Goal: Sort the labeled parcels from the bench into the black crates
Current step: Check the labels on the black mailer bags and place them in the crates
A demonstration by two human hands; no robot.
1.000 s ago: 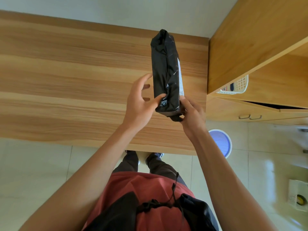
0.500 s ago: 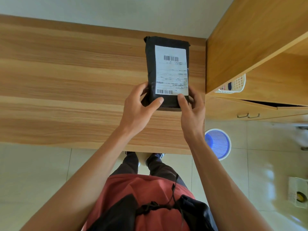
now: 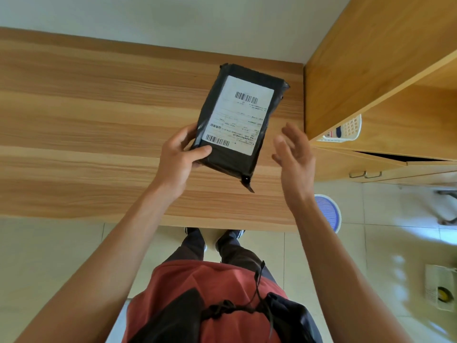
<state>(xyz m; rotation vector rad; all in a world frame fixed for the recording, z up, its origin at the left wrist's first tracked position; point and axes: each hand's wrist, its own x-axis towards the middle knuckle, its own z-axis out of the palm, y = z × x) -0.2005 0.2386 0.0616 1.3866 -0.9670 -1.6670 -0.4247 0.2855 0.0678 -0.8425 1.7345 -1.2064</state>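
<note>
A black plastic parcel with a white barcode label facing me is held above the wooden bench. My left hand grips its lower left corner, thumb on the front and fingers behind. The parcel tilts, its top leaning right. My right hand hovers just right of the parcel with fingers spread and relaxed, touching nothing. No black crate is in view.
A wooden cabinet with drawers stands to the right, a white basket showing in its recess. A blue round bin sits on the tiled floor below the bench's right end. A small box lies at far right.
The parcel was turned from edge-on to label-up, then tilted to the right. My right hand has let go of it and moved off to the right; the left hand alone holds it.
</note>
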